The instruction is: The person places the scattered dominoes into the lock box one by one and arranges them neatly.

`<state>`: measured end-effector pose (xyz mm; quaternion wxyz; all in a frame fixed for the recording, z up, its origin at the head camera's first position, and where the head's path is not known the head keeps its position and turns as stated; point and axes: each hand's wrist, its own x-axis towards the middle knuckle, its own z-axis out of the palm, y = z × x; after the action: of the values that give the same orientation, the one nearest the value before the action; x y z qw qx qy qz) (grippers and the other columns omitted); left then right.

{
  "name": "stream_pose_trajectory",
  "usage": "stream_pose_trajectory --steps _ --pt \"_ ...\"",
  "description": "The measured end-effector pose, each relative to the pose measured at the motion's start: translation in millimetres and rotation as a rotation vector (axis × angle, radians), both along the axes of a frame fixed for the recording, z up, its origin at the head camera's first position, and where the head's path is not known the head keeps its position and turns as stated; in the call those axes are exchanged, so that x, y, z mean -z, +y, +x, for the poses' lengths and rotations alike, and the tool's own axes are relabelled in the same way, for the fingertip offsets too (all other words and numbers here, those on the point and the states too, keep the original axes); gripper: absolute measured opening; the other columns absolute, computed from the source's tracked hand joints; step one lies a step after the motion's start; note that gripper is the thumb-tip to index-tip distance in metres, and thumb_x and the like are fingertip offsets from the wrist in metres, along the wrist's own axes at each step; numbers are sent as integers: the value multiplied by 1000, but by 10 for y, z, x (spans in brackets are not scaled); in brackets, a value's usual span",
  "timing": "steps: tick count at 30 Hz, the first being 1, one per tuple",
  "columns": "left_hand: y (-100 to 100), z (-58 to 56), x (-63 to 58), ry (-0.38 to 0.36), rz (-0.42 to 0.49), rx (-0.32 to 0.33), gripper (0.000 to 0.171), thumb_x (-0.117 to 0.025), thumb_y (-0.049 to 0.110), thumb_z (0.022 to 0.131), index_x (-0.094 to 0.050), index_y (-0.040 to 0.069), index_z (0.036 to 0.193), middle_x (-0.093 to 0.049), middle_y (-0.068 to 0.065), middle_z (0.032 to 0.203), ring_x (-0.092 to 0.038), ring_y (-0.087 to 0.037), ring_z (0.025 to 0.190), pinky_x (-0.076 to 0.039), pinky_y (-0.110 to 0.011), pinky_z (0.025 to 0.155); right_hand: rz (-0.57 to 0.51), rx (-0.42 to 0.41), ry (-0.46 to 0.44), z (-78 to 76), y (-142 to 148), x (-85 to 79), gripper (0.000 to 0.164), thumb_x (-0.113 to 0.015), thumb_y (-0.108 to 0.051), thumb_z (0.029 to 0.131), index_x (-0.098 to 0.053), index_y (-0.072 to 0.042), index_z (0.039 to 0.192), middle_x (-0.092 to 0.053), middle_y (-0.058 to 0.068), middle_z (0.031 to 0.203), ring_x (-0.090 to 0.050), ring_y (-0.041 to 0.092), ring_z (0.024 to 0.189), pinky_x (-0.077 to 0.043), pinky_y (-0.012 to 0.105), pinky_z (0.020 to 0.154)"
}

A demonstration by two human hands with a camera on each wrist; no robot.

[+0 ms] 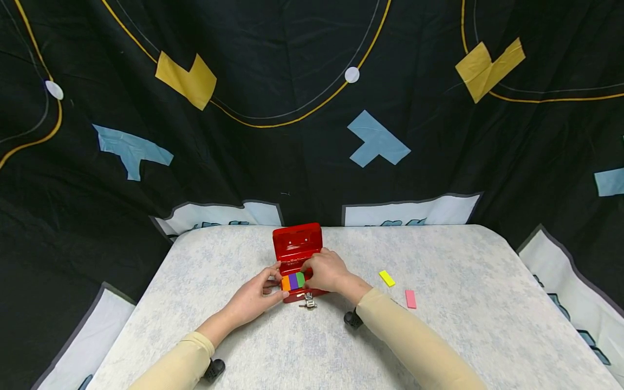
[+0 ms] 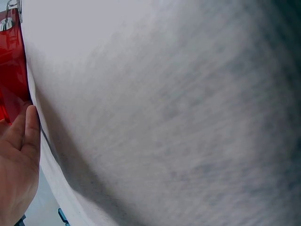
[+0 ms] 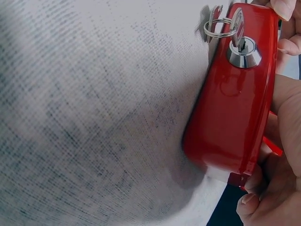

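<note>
A small red cash box (image 1: 294,298) stands on the table with its lid (image 1: 298,238) raised toward the back. In its lock sits a key, and more metal hangs on the key ring (image 3: 218,34). Across the box lie flat domino-like blocks side by side: an orange block (image 1: 285,283), a purple block (image 1: 293,281) and a green block (image 1: 300,279). My left hand (image 1: 253,295) holds the box's left end, thumb by the front corner. From the right, my right hand (image 1: 327,271) reaches over the box and pinches the green block; its fingertips are partly hidden.
To the right of the box lie a yellow block (image 1: 387,278) and a pink block (image 1: 411,299), apart from each other. A pale patterned cloth covers the table (image 1: 478,325). Behind it hangs a dark curtain (image 1: 292,173).
</note>
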<state>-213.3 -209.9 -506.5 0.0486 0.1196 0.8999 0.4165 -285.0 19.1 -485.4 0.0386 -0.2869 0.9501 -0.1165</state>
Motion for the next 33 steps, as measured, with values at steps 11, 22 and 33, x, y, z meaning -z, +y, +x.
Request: stream_pose_trajectory --steps 11,22,33 --pt "-6 5 8 8 2 9 37 -76 43 93 -56 19 114 -36 1 163 -64 -22 121 -53 -42 101 -74 -20 6 -27 36 -39 36 -84 -39 83 -79 -24 116 -74 -10 107 -52 13 97 -48 33 86" --pt "-6 -4 0 -1 -8 4 40 -75 45 93 -57 19 117 -36 2 163 -65 -18 118 -54 -40 99 -185 4 11 2 239 -184 37 -83 -35 85 -77 -22 119 -64 -10 79 -47 13 85 -43 28 67" --pt "2 -3 -4 -2 -6 3 40 -76 44 93 -57 18 117 -35 4 164 -64 -16 118 -54 -37 99 -284 45 -29 19 569 -239 38 -83 -31 86 -77 -17 120 -57 -10 75 -48 15 84 -44 31 65"
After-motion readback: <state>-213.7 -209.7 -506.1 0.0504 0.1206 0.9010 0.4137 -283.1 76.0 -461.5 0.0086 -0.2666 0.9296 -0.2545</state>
